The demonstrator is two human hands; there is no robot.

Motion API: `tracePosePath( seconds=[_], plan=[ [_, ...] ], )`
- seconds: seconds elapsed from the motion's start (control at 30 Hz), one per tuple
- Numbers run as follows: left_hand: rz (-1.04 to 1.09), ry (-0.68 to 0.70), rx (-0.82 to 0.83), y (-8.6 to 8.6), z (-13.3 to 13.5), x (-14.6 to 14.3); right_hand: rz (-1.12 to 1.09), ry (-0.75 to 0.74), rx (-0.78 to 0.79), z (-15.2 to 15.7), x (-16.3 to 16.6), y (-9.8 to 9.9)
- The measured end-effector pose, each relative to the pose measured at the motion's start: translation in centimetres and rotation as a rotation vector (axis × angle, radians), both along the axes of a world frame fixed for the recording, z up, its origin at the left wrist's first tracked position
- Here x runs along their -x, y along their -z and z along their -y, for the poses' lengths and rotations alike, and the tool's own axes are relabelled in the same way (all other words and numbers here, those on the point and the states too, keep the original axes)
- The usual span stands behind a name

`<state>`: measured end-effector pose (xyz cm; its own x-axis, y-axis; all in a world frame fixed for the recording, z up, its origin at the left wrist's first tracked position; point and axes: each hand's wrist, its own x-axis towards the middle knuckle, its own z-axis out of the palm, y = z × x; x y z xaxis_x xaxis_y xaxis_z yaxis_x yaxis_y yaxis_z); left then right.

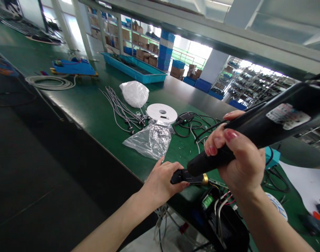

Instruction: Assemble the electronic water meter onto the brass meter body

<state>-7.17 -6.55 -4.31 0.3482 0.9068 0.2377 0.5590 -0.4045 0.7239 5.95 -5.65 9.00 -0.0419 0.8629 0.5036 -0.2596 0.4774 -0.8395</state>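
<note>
The right hand (246,166) wraps one black cylindrical tool (259,126), partly hiding one gold-ringed black device (196,179) pinched by the left hand (161,182); one white reel (154,112) lies beyond.

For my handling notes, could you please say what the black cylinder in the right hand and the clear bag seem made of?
Black cylinder: probably hard plastic or coated metal, smooth and satin, given its soft highlights. Clear bag: thin, glossy plastic film, see-through with crinkled reflections.

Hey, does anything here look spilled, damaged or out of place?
Nothing looks clearly spilled or damaged. One oddity: below the right hand, the black casing gapes open, its wires exposed rather than enclosed.
</note>
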Motion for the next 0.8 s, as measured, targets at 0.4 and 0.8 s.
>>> tracePosePath(
  seconds=[0.4, 0.8],
  plan=[
    [-0.024, 0.01, -0.007, -0.1, -0.1, 0.0, 0.103, -0.088, 0.006, -1.3, 1.5, 0.6],
    [-0.008, 0.005, 0.014, -0.2, -0.1, 0.0, 0.049, 0.087, -0.088, -0.5, -1.9, -1.9]
  ],
)
